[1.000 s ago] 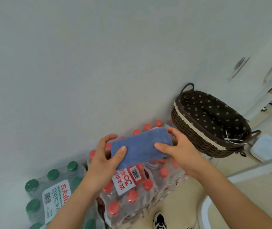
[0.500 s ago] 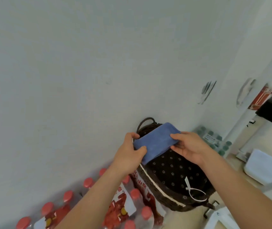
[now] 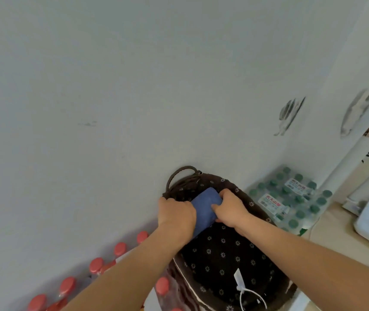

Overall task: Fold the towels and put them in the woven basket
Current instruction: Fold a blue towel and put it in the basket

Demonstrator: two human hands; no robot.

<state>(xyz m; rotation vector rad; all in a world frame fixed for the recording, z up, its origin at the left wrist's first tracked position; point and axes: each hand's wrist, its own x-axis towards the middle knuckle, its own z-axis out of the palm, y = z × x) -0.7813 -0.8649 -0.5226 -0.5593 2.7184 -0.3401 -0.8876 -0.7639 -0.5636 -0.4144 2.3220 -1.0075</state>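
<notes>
Gripping towel [image 3: 206, 207] — left hand [image 3: 175, 215], right hand [image 3: 229, 208] fingers clamped — now lowered into basket [image 3: 224, 261].

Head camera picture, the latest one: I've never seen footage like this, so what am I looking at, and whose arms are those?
There is no machine here. A person wears a camera on the head, and it looks down along their own bare arms. The left hand and the right hand each have a grip on a folded blue towel, held low at the far end of the woven basket, which has a dark dotted lining. Packs of red-capped bottles and green-capped bottles stand beside the basket, along the wall.
</notes>
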